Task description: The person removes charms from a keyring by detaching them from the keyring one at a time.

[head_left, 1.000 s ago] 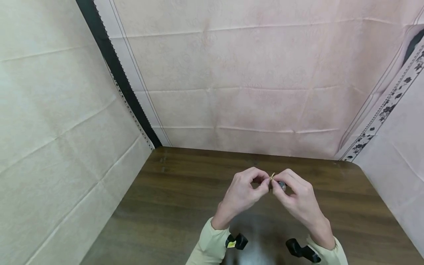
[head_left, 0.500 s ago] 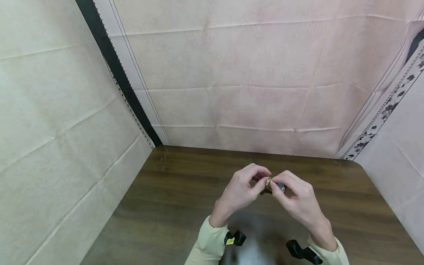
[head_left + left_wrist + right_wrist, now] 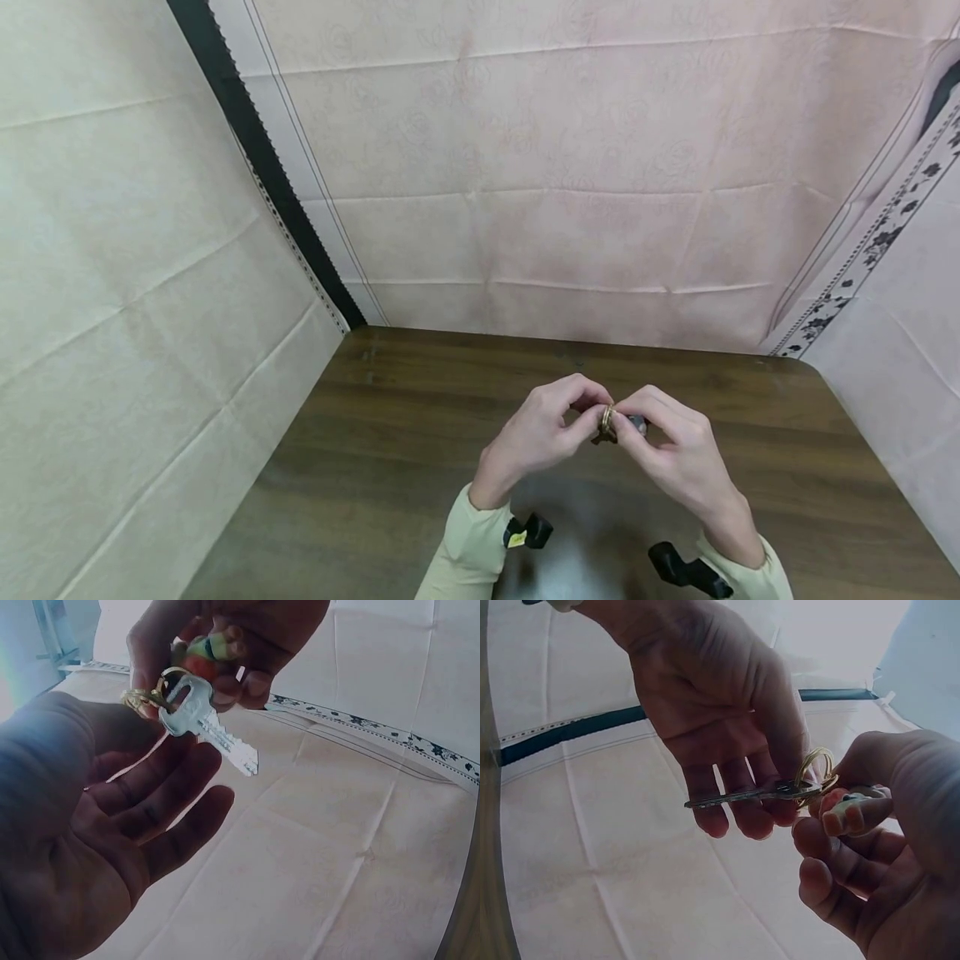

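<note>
Both hands meet above the dark wooden table (image 3: pixel 390 433). Between them is a gold key ring (image 3: pixel 606 416) with a silver key (image 3: pixel 214 735) and a small coloured charm (image 3: pixel 206 649). My left hand (image 3: pixel 577 417) pinches the ring with thumb and forefinger, its other fingers spread loosely under the key's blade (image 3: pixel 735 796). My right hand (image 3: pixel 637 421) pinches the other side of the ring (image 3: pixel 815 772) and holds the charm (image 3: pixel 855 810) against its curled fingers. The key points away from the ring and hangs free.
Pale cloth walls close in the table: a cream one (image 3: pixel 135 275) on the left, a pink one (image 3: pixel 570 167) behind, a flower-bordered one (image 3: pixel 885 225) on the right. Black camera mounts (image 3: pixel 528 532) sit on both wrists over pale sleeves.
The hands have drawn slightly closer together and lower, and the ring has turned a little between the fingertips. Both hands keep their hold.
</note>
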`<state>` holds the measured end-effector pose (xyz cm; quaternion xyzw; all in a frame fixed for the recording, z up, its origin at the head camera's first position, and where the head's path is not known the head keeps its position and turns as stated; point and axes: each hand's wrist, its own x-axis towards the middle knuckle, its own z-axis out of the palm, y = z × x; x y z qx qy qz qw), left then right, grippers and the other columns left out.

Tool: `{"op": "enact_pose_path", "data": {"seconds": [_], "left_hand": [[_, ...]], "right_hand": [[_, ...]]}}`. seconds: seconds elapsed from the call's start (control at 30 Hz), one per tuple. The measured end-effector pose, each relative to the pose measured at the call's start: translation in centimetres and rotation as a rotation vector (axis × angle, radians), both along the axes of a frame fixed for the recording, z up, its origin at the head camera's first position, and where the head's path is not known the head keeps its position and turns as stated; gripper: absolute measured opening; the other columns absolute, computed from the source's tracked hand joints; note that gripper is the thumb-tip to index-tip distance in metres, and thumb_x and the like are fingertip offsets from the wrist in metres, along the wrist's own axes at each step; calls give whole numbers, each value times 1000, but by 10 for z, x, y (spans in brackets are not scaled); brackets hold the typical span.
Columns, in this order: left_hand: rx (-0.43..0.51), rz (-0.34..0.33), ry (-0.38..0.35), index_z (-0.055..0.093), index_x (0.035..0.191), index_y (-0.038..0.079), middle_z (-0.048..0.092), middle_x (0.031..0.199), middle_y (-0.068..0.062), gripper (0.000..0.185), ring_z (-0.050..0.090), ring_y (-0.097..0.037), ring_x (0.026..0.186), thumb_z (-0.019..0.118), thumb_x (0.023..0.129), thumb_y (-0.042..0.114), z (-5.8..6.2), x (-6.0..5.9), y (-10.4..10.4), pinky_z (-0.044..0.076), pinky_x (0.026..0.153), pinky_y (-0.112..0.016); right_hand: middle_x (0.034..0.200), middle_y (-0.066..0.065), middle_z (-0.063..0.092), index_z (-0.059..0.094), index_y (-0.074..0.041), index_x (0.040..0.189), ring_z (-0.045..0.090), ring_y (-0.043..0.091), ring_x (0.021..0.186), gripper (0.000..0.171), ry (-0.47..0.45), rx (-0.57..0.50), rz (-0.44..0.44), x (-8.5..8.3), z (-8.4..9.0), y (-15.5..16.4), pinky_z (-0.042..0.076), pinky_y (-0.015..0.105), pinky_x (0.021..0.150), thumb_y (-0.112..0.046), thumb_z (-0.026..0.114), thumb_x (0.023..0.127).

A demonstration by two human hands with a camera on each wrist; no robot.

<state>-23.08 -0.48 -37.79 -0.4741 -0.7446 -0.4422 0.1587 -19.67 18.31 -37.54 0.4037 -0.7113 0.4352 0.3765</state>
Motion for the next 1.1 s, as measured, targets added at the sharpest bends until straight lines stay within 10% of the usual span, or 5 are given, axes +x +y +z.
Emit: {"op": "enact_pose_path", "data": {"seconds": [0.43, 0.87, 1.1], "left_hand": [[17, -39, 105, 62, 99, 7, 66, 88, -1, 9, 62, -2, 79, 61, 91, 1, 3, 2, -2, 50, 75, -9], [77, 6, -88, 62, 91, 7, 69, 79, -4, 10, 61, -2, 68, 64, 87, -2, -2, 0, 0, 52, 66, -12], [105, -120, -324, 62, 92, 4, 66, 82, -11, 7, 57, -1, 67, 63, 89, -2, -3, -5, -4, 53, 60, -19]], "right_hand": [[81, -1, 61, 68, -6, 83, 53, 1, 77, 7, 21, 23, 7, 10, 5, -3, 42, 12, 66, -1, 66, 88], [79, -2, 59, 68, -5, 84, 51, 0, 75, 8, 59, 56, 19, 13, 8, -8, 41, 11, 64, -4, 64, 91], [80, -2, 60, 68, -6, 84, 51, -1, 74, 8, 59, 68, 12, 13, 8, -10, 41, 11, 63, -5, 64, 91]]}}
